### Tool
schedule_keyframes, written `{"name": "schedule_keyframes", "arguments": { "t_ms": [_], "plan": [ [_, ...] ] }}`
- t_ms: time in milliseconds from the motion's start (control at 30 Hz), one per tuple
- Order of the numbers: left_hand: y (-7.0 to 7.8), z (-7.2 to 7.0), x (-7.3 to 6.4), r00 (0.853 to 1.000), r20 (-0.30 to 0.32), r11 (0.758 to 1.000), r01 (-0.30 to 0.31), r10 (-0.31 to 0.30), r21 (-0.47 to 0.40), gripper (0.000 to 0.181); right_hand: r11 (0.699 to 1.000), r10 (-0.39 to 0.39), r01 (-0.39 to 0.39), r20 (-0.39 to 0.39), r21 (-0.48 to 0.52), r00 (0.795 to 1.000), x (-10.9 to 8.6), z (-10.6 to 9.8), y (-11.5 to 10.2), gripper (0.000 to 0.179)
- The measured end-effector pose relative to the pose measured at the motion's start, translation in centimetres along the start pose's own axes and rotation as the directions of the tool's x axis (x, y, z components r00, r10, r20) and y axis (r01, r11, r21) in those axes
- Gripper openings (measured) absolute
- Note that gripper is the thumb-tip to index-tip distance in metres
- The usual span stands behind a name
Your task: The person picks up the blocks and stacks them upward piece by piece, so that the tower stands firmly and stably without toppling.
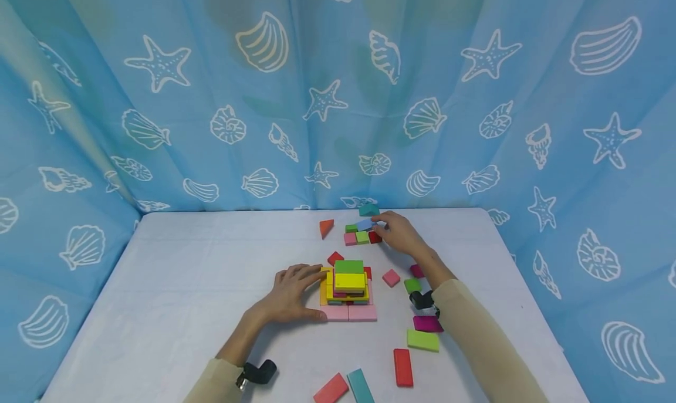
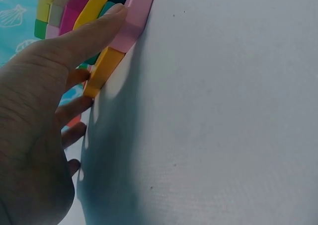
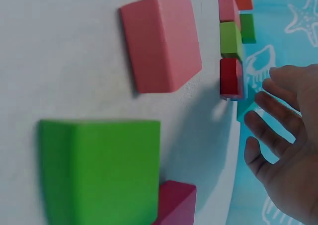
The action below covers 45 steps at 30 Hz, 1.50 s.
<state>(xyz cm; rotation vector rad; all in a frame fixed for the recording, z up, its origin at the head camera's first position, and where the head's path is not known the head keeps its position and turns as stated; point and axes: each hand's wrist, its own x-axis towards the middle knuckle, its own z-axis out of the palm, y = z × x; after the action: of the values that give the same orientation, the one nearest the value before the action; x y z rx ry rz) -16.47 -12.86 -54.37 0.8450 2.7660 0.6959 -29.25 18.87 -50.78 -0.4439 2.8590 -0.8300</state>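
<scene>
While touching the left side of the stack point(image 1: 350, 283) in the middle of the table point(image 1: 185, 274) with the left hand point(image 1: 293, 291) spread wide, holds out the right hand point(image 1: 400, 233) to the blue block point(image 1: 364, 224), farther off, right of the orange wedge point(image 1: 326, 227); cannot tell whether pinching it.
</scene>
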Motion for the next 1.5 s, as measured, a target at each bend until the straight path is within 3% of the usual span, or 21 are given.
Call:
{"name": "schedule_keyframes", "arguments": {
  "t_ms": [233, 433, 700, 900, 1067, 1367, 1500],
  "plan": [
    [0.1, -0.4, 0.3, 1.0, 0.011, 0.999, 0.01, -0.01, -0.033, 0.091, 0.998, 0.058, -0.058, 0.006, -0.026, 0.998, 1.3, 0.4, 0.2, 0.037],
    [-0.1, -0.8, 0.8, 1.0, 0.005, 0.994, 0.008, -0.007, -0.106, 0.076, 0.985, 0.04, -0.041, -0.009, -0.165, 0.999, 1.8, 0.6, -0.1, 0.038],
    [-0.1, -0.4, 2.1, 0.998, -0.058, 0.998, 0.028, -0.032, -0.062, 0.047, 0.973, 0.057, -0.059, -0.014, -0.224, 0.998, 2.0, 1.0, -0.2, 0.035],
    [0.3, -0.4, 2.9, 0.996, -0.082, 1.0, 0.017, -0.016, 0.006, 0.043, 0.975, 0.114, -0.118, -0.032, -0.186, 0.993, 1.9, 1.1, -0.3, 0.029],
    [0.5, -0.5, 3.2, 0.995, -0.092, 0.998, 0.042, -0.038, 0.048, 0.044, 0.979, 0.14, -0.143, -0.028, -0.148, 0.99, 1.8, 1.1, 0.0, 0.036],
    [0.0, -0.7, 2.6, 0.983, -0.124, 0.986, 0.144, -0.133, 0.08, 0.047, 0.986, 0.152, -0.154, -0.024, -0.07, 0.988, 1.4, 0.8, 1.3, 0.039],
    [-0.4, -0.5, 2.1, 0.979, -0.14, 0.986, 0.154, -0.145, 0.061, 0.052, 0.986, 0.166, -0.167, -0.027, -0.002, 0.986, 1.2, 0.9, 1.6, 0.036]
  ]
}}
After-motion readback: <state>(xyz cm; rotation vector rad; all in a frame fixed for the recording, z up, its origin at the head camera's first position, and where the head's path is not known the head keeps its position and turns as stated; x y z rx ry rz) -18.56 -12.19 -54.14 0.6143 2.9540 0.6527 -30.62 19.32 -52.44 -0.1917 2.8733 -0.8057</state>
